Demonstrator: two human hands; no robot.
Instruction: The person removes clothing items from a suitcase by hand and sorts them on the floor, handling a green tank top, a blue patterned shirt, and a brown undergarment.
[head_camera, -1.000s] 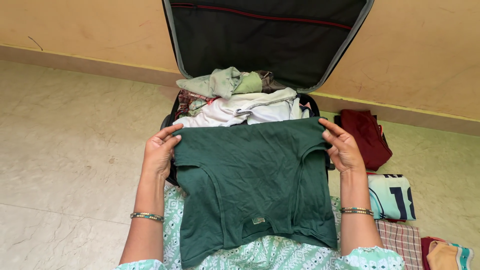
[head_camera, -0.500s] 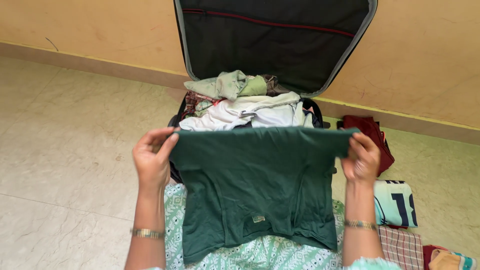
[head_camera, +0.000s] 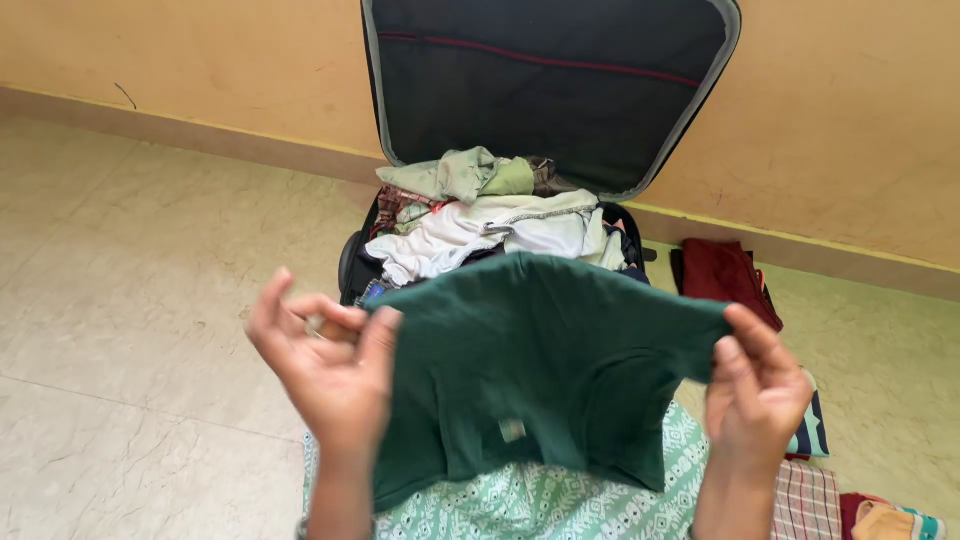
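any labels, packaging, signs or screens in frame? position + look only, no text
Sewn-in label: small pale square patch low on the green T-shirt, which the left hand and right hand hold up by its edge.
Printed garment: folded on the floor behind the right hand, pale mint with dark blue marks, mostly hidden.
No packaging, signs or screens.

1 green tee (head_camera: 540, 350), 1 suitcase (head_camera: 550, 90), 2 hands (head_camera: 335, 365)
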